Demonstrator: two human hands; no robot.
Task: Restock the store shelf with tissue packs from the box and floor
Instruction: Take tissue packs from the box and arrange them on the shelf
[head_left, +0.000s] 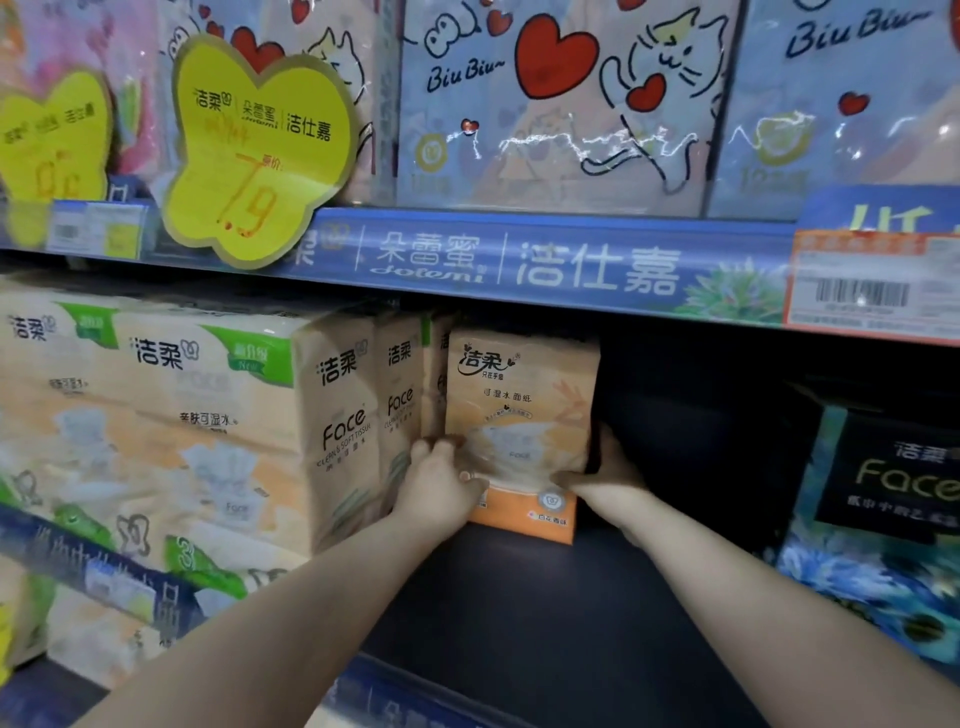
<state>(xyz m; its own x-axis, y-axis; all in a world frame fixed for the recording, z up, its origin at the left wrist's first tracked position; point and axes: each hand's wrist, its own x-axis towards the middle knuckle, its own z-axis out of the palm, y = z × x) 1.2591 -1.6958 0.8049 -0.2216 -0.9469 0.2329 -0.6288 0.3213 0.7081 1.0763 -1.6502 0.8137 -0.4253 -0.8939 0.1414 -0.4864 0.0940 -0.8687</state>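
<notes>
The lone head-worn camera is facing the middle shelf (519, 597) from close up, looking forward and slightly down beneath the blue edge strip (519, 260) of the shelf above.

Bright light above the blue shelf strip (519, 262), white glare streaks on the cat-print wrappers (571, 140) just over it; deep shadow beneath it; blur and edge bending toward its left end.
</notes>
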